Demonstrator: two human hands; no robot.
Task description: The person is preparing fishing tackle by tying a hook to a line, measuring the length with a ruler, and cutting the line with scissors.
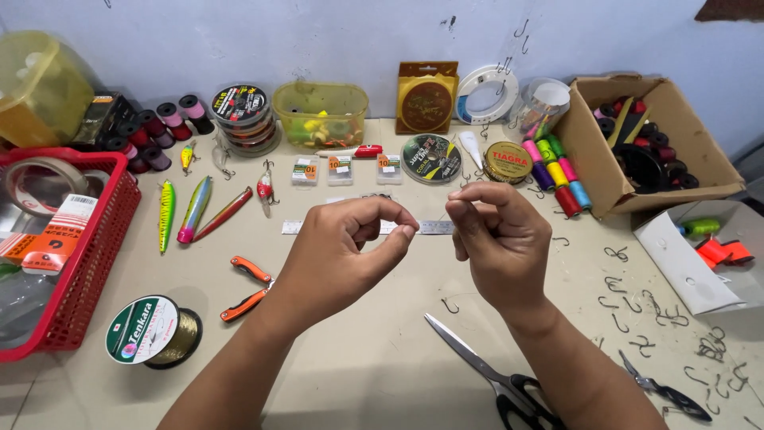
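Observation:
My left hand [342, 247] is raised above the table with thumb and forefinger pinched together at the tips. My right hand [500, 239] is a little to its right, fingers curled shut with the forefinger bent over the thumb. The two hands nearly touch. Nothing shows between the fingers; anything as fine as a line is too thin to see. Below and behind them a steel ruler [434, 228] lies flat. A single loose hook [450, 305] rests on the table under my right wrist.
Scissors [477, 362] lie near the front. Orange-handled pliers [247, 288] and a spool of gold line [155, 330] sit left, by a red basket [99, 255]. Fishing lures [195, 209], coloured thread spools [553, 171], a cardboard box [692, 143] and several loose hooks [637, 306] surround the hands.

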